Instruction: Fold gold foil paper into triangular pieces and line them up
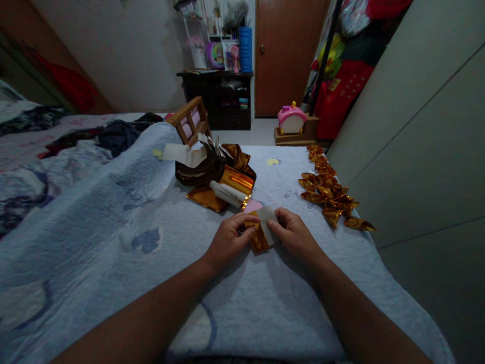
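Between my two hands is a small sheet of gold foil paper, partly folded, with gold on its left part and pale backing on its right. My left hand pinches the gold side between thumb and fingers. Opposite it, my right hand grips the pale edge, thumb on top. Just beyond my hands lies a loose pile of gold foil sheets, some curled with white undersides showing. To the right, several folded gold foil pieces form a row along the bed's edge.
A light blue quilt covers the bed, bunched up at left beside clothes. A wooden frame stands behind the foil pile. Pale cabinet doors rise close on the right. Farther back are a dark shelf unit and a pink toy.
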The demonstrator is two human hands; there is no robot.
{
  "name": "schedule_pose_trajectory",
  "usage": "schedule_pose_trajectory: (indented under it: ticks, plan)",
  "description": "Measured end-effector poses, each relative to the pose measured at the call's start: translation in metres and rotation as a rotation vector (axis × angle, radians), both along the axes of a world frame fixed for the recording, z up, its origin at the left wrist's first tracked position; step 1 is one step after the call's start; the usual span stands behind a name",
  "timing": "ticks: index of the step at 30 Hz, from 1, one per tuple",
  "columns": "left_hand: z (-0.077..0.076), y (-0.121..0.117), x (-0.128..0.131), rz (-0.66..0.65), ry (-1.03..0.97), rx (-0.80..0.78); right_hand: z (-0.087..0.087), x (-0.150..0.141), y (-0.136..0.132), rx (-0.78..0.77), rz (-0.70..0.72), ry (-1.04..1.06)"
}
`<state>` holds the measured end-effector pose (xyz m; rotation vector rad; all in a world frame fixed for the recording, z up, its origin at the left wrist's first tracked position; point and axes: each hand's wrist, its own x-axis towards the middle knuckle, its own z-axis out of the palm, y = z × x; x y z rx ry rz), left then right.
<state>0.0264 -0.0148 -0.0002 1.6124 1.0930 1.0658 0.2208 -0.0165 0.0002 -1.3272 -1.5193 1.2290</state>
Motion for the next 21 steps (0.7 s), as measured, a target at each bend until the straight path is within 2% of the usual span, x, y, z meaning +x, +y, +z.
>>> schedule_pose_trajectory:
  ticks: [21]
  plan:
    - [-0.0004, 0.0002, 0.0001, -0.013, 0.014, 0.009, -0.0015, 0.0005, 0.0013, 0.001, -0.013, -0.016]
